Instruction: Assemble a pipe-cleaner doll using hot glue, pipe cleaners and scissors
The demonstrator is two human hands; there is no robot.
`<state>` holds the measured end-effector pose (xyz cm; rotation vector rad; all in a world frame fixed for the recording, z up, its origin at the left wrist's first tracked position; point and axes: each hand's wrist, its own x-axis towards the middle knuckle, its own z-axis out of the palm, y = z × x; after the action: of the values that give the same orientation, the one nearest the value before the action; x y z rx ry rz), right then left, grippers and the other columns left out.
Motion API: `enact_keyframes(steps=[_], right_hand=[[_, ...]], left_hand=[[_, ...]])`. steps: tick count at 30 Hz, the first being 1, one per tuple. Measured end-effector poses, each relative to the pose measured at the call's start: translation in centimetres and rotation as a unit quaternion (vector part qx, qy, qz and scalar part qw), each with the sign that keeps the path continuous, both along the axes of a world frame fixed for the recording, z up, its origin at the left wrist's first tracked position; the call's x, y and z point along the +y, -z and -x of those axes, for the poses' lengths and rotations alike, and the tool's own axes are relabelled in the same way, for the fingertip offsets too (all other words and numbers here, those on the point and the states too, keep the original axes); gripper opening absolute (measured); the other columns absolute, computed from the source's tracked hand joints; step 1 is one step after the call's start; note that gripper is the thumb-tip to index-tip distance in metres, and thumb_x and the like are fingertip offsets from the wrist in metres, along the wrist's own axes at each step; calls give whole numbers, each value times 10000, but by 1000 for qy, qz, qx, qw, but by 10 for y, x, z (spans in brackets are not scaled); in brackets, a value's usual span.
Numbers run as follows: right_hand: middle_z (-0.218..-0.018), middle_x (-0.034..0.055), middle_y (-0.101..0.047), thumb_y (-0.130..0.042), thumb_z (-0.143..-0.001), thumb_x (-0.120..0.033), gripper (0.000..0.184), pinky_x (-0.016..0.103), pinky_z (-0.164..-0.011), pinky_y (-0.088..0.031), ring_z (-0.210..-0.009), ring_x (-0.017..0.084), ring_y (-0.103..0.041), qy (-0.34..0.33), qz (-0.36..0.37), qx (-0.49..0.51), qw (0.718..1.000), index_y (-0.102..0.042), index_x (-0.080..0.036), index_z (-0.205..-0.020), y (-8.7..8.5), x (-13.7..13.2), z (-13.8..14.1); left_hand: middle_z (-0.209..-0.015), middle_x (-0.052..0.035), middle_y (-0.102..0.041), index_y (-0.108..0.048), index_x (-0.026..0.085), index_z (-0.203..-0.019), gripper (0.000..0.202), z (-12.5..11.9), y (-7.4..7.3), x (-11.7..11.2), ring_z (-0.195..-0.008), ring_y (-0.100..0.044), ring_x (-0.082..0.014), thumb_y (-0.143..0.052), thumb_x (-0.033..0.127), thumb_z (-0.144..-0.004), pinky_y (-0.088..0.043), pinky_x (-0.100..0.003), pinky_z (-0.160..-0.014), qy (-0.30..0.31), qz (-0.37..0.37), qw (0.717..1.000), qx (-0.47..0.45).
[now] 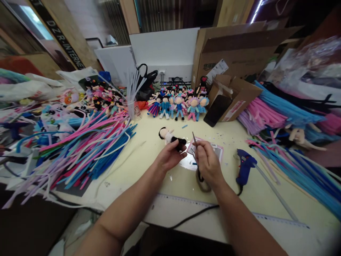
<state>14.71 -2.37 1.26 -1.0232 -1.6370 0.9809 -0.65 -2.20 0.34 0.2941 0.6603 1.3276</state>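
My left hand (172, 155) is closed around the dark legs of a small doll (168, 136) with black hair and a white top. The doll lies on its side in the air, its head pointing left. In my right hand (207, 161) is a pair of scissors (194, 138), gripped near the pivot, with the blades pointing up and away and the handles below my palm. The blades are apart from the doll. Under my hands lies a pink-edged card or pad (218, 151) on the yellow mat.
A blue glue gun (243, 167) with a long glue stick lies at right. Bundles of pipe cleaners (106, 149) fill the left; more pipe cleaners (301, 170) lie right. Finished dolls (179, 106) stand at the back beside a black phone (217, 111) and cardboard boxes (231, 53).
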Motion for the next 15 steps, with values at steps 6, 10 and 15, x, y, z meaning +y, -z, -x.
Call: enact_keyframes(steps=[6,10,15], right_hand=[[-761,4,-591,-443,-906,-303,122,271,-601,-379,-640,151,-535,4,-67,-81,994,-523,-220,-946,-1,-7,6],[-787,9,-606,-456,-903,-300,115,267,-616,-378,-669,156,-557,16,-87,-91,992,-529,-219,-937,0,-5,6],[-783,8,-618,-471,-903,-300,106,263,-608,-372,-665,155,-559,7,-96,-111,989,-534,-217,-921,3,-4,6]], left_hand=[[-728,9,-593,-607,171,-771,268,-2,1,0,-662,-542,-99,-799,245,-598,-447,-262,-657,-17,-29,999,-1],[-722,11,-587,-598,175,-759,260,-3,1,0,-663,-544,-100,-793,254,-606,-451,-260,-645,-27,-27,999,6],[-668,18,-563,-596,151,-710,272,-3,-3,-1,-625,-520,-76,-815,227,-569,-442,-224,-609,-21,-37,999,-14]])
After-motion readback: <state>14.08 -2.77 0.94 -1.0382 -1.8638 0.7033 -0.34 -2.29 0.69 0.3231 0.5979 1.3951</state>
